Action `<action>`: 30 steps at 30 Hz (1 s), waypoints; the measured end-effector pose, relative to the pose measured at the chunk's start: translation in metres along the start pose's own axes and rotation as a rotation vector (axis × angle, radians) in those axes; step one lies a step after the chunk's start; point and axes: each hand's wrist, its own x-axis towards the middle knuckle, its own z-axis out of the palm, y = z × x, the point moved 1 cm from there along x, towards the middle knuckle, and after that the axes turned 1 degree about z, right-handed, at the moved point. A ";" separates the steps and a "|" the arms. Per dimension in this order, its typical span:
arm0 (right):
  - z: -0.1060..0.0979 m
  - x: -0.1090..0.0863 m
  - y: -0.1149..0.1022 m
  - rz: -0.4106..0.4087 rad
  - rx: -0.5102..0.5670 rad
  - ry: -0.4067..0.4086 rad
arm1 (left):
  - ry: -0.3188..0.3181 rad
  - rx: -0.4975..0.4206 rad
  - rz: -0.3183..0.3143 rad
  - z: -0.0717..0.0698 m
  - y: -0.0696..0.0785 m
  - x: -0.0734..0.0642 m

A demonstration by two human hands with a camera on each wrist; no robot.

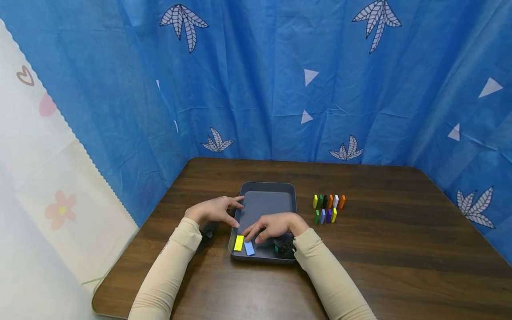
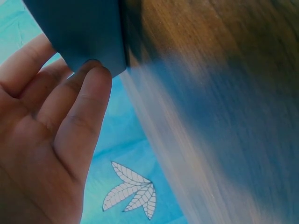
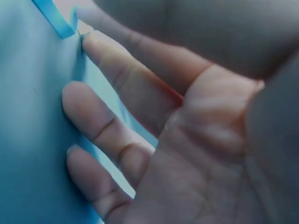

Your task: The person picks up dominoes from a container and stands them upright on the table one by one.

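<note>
A dark grey tray [image 1: 269,201] lies on the table between the hands. My left hand [image 1: 216,210] is at its left side, with extended fingers along the rim and the thumb lower down. In the left wrist view those fingers [image 2: 97,86] rest against the tray's outside wall. My right hand [image 1: 276,224] reaches across the tray's near half, fingers loosely bent and pointing down to its floor. Close by its fingertips lies a light blue block [image 1: 250,248]. Beside that one, in the near left corner, is a yellow block [image 1: 238,243].
Right of the tray, small blocks stand upright in two rows: a back row with an orange block [image 1: 342,202] at its end, and a front row with a purple block [image 1: 329,216]. A blue curtain [image 1: 256,89] hangs behind the wooden table [image 1: 392,222].
</note>
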 end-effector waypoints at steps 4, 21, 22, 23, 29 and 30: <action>-0.002 -0.003 0.001 -0.006 -0.016 0.010 | -0.002 -0.003 0.005 -0.001 0.001 -0.001; -0.009 -0.018 0.006 0.082 -0.051 0.192 | 0.004 -0.037 -0.032 0.003 0.001 -0.004; -0.009 -0.018 0.007 0.078 -0.051 0.208 | 0.002 -0.038 -0.033 0.004 0.001 -0.004; -0.009 -0.017 0.008 0.073 -0.050 0.218 | 0.001 -0.036 -0.032 0.003 0.001 -0.005; -0.007 -0.012 0.011 0.031 -0.111 0.182 | 0.005 -0.006 -0.016 0.001 0.001 -0.003; -0.007 -0.011 0.011 0.025 -0.122 0.178 | 0.006 -0.003 -0.015 0.000 0.001 -0.003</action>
